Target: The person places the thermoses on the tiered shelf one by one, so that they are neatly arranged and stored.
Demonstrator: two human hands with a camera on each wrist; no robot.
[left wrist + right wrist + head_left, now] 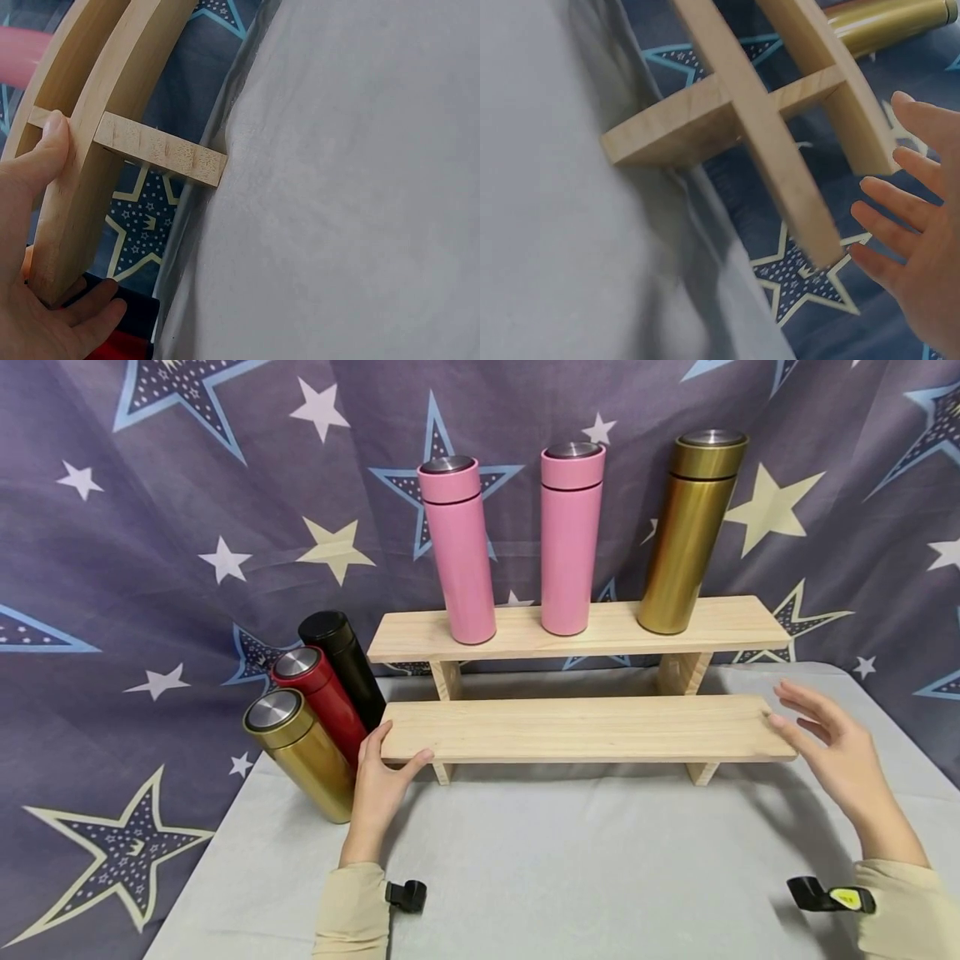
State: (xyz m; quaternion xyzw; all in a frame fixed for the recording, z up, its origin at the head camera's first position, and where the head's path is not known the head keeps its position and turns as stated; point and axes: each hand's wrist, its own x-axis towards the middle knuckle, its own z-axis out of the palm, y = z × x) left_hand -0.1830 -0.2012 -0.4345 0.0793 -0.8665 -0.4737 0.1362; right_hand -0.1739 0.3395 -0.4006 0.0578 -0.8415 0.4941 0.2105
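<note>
A two-tier wooden shelf (585,727) stands on the table. My left hand (381,777) grips the left end of its lower board, thumb on the upper face and fingers underneath in the left wrist view. At the right end, my right hand (840,752) is beside the board with its fingers spread and nothing held. In the right wrist view a gap shows between those fingers (889,199) and the wood. Two pink bottles (459,560) (572,547) and a gold bottle (690,543) stand upright on the upper board.
Left of the shelf, close to my left hand, stand a second gold bottle (311,764), a red bottle (326,702) and a black bottle (348,664). A star-patterned cloth (187,710) hangs behind the grey-covered table (585,877).
</note>
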